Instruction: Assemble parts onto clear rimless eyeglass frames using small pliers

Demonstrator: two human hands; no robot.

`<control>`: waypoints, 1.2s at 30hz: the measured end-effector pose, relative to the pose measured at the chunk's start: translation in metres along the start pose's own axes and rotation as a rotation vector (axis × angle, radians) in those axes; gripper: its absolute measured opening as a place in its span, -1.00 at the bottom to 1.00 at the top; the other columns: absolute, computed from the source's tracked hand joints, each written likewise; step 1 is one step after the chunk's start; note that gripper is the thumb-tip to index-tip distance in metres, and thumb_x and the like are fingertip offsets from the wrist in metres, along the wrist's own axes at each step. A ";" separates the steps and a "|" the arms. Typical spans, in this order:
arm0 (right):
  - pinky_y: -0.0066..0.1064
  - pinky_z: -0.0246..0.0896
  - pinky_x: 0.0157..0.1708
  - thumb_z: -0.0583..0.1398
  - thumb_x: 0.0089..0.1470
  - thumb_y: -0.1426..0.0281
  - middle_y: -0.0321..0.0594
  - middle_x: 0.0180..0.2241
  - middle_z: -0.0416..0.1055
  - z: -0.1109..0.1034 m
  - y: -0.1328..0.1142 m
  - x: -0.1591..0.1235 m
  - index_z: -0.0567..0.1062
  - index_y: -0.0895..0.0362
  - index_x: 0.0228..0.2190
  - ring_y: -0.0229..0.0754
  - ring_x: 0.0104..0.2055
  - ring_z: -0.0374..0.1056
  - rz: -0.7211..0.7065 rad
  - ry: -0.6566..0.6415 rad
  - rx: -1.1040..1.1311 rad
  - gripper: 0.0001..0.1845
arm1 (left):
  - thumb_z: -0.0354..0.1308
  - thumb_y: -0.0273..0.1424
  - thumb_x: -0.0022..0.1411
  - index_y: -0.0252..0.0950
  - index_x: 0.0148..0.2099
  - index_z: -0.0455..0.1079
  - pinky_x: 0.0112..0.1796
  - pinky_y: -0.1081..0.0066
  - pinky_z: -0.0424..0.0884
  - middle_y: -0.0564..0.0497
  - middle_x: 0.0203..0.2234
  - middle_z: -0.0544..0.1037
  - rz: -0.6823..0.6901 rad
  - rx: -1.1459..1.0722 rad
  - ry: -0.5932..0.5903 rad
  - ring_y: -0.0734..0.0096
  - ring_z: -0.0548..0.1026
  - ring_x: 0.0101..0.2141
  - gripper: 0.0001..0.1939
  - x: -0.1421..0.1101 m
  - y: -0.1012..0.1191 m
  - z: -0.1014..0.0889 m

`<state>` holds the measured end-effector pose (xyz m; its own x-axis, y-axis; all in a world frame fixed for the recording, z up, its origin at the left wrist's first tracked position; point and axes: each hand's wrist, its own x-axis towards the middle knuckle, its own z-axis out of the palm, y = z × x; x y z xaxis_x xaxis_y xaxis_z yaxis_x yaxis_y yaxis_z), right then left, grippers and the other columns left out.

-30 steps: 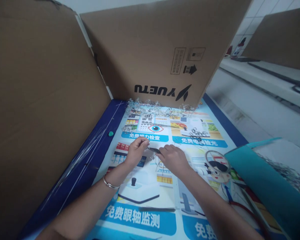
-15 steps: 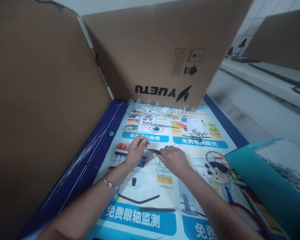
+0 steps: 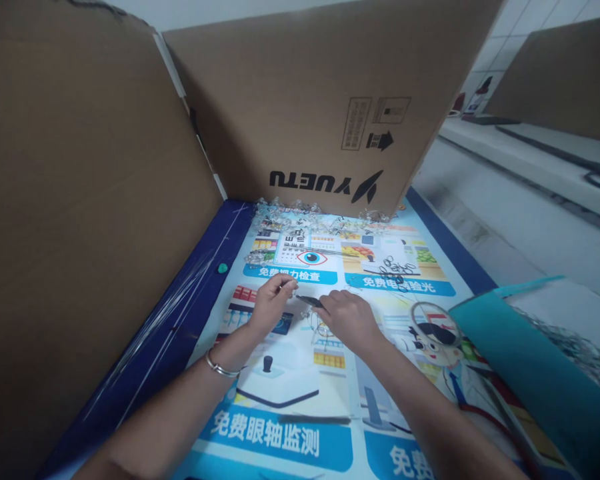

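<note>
My left hand point(image 3: 271, 304) pinches a tiny clear or metal part over the printed poster point(image 3: 300, 400); I cannot make the part out. My right hand point(image 3: 347, 319) is closed on a dark slim tool point(image 3: 309, 301) whose tip points at the left fingers. The two hands are a few centimetres apart, just above the poster. Under the right hand lies a thin wire eyeglass frame point(image 3: 320, 330). A silver bangle point(image 3: 219, 368) sits on my left wrist.
Cardboard walls stand at the left point(image 3: 80, 200) and the back point(image 3: 320, 100). Clear plastic bits point(image 3: 290, 208) lie along the back wall, and small black rings point(image 3: 395, 267) to the right. A teal box point(image 3: 540, 373) with metal parts is at the right. A green knob point(image 3: 222, 267) lies on the blue border.
Hardly anything has moved; both hands stay together at the same spot, with the left fingers shifting slightly around the small part.
</note>
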<state>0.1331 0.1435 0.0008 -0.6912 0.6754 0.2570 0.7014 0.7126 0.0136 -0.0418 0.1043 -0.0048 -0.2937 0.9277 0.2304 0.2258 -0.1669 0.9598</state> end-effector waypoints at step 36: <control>-0.44 0.01 -0.36 -0.02 0.13 0.16 -0.18 -0.41 0.40 -0.003 -0.001 0.001 0.45 0.12 -0.39 -0.21 -0.33 0.29 0.046 -0.035 0.050 -0.63 | 0.01 -0.26 0.16 -0.27 -0.30 0.32 -0.41 0.49 0.28 0.06 -0.50 0.39 0.011 -0.040 0.011 0.52 0.33 -0.49 -0.82 -0.002 -0.004 0.000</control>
<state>0.1317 0.1430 0.0037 -0.6646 0.7134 0.2222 0.7237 0.6885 -0.0460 -0.0424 0.1029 -0.0094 -0.3017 0.9220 0.2426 0.1919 -0.1905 0.9627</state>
